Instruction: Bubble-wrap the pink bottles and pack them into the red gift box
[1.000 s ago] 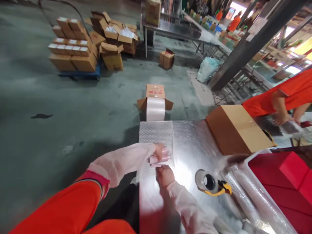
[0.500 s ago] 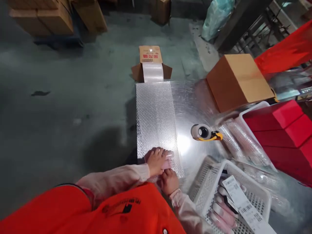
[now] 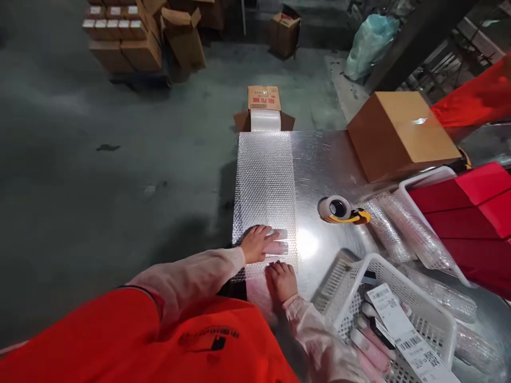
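Right hand (image 3: 284, 282) has shifted off the tubes (image 3: 279, 248) toward the bubble wrap's (image 3: 265, 181) near end, can't tell if it's gripping. Left hand (image 3: 254, 246) is splayed over them; lifting it could let them roll.

head-worn camera, looking forward and steeply down, both hands low in frame, metal table (image 3: 323, 159) close below

Bubble wrap (image 3: 265, 181): clear, dotted grid. Tape dispenser (image 3: 361, 216): yellow. Basket (image 3: 439, 314): white, perforated. I see red boxes (image 3: 459, 213), green-grey floor (image 3: 99, 202), orange shirt (image 3: 139, 340).
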Available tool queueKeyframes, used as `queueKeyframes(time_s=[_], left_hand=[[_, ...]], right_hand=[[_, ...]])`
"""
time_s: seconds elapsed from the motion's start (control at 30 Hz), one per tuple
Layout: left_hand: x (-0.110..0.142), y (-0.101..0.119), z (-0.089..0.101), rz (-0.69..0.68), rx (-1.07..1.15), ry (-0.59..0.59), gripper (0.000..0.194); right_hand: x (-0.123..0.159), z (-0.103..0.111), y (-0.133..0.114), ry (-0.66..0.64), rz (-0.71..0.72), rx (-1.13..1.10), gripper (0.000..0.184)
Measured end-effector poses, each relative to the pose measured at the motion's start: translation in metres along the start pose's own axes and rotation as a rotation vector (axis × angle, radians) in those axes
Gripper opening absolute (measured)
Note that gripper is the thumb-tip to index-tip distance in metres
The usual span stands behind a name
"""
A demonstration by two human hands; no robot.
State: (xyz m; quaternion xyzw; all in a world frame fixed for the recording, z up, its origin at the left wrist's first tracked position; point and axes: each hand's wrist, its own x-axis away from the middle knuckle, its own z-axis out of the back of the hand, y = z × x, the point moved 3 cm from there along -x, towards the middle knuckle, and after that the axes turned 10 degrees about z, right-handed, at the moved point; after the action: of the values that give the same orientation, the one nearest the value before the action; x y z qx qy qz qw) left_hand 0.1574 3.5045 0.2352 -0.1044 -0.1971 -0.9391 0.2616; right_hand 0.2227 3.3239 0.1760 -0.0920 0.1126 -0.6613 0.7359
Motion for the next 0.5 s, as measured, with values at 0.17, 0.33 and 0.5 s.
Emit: queueKeyframes(time_s=[0.17,0.33,0.5], left_hand=[[0.014,0.007,-0.001,-0.094,0.023,0.060,0.043],[0.038,0.038,-0.037,-0.052,-0.061,-0.137,0.029],[0.051,0.044,-0.028,0.094,-0.113,-0.163,0.030]], right_hand=[[0.000,0.000,0.002,-0.016,0.043,0.033,0.014],[0.006,-0.004,0.005,-0.025,0.092,0.067,0.012],[0.006,-0.001,0.004,-0.010,0.088,0.095,0.010]])
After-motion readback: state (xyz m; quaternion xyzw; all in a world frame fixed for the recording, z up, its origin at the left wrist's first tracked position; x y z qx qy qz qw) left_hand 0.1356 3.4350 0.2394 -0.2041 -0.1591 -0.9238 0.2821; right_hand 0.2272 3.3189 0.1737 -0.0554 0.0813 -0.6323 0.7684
